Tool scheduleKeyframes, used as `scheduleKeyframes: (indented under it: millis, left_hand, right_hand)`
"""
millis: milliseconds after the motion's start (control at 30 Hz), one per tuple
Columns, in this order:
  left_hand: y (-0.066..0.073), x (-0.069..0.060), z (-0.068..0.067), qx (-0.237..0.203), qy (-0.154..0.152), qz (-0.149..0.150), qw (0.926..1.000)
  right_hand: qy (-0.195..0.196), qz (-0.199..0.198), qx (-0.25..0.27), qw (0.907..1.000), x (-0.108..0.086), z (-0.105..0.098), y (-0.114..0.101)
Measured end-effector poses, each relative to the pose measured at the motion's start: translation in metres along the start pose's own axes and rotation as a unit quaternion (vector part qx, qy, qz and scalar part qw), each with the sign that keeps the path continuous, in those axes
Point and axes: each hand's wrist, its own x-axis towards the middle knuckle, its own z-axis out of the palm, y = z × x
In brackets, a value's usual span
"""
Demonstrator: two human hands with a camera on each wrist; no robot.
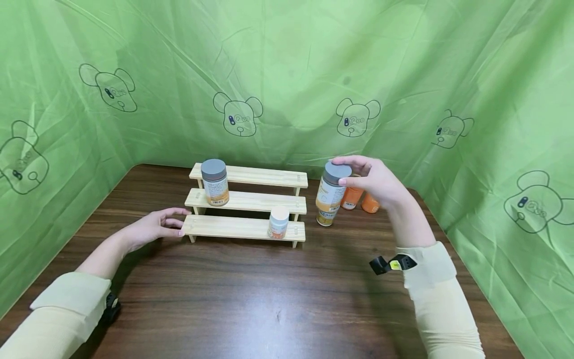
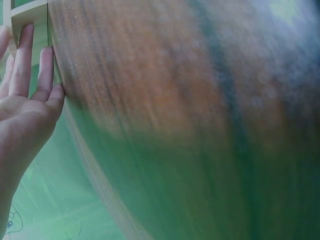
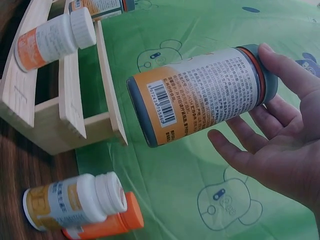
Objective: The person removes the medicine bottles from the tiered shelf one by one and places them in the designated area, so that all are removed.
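My right hand (image 1: 369, 179) grips a grey-capped supplement bottle (image 3: 200, 92) by its lid. The right wrist view shows its base apart from the table. Below it stands a white bottle with a gold label (image 3: 70, 202), partly hidden in the head view. At the left end of a three-step wooden rack (image 1: 237, 227), my left hand (image 1: 154, 229) has its fingers extended at the lowest step; firm contact is hard to make out. A second grey-capped bottle (image 1: 215, 184) stands on the middle step. Toward the right of the lowest step stands a small white-capped bottle (image 1: 278, 223).
Two orange bottles (image 1: 351, 197) stand on the table behind and right of the held bottle, partly covered by my right hand and arm. Green cloth (image 1: 287, 65) with bear drawings hangs around the dark wooden table (image 1: 251, 299).
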Motion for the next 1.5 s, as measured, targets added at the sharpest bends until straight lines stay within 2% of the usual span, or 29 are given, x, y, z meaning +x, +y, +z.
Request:
scheduleKeyframes:
  millis: [533, 833, 1167, 1500]
  left_hand:
    - [0.001, 0.000, -0.001, 0.008, 0.000, 0.009, 0.9999]
    - [0.001, 0.001, -0.001, 0.012, -0.002, 0.008, 0.9999]
    - [0.000, -0.002, 0.000, 0.016, 0.001, 0.001, 0.9999]
    - [0.000, -0.001, -0.001, 0.009, 0.001, 0.000, 1.0000]
  right_hand:
    - [0.032, -0.007, 0.036, 0.9988, -0.029, -0.024, 0.019]
    - [0.027, -0.022, 0.062, 0.9974, -0.045, -0.042, 0.035]
    - [0.053, -0.012, 0.047, 0.9974, -0.054, -0.052, 0.059]
    - [0.086, 0.017, 0.004, 0.9961, -0.052, -0.056, 0.091]
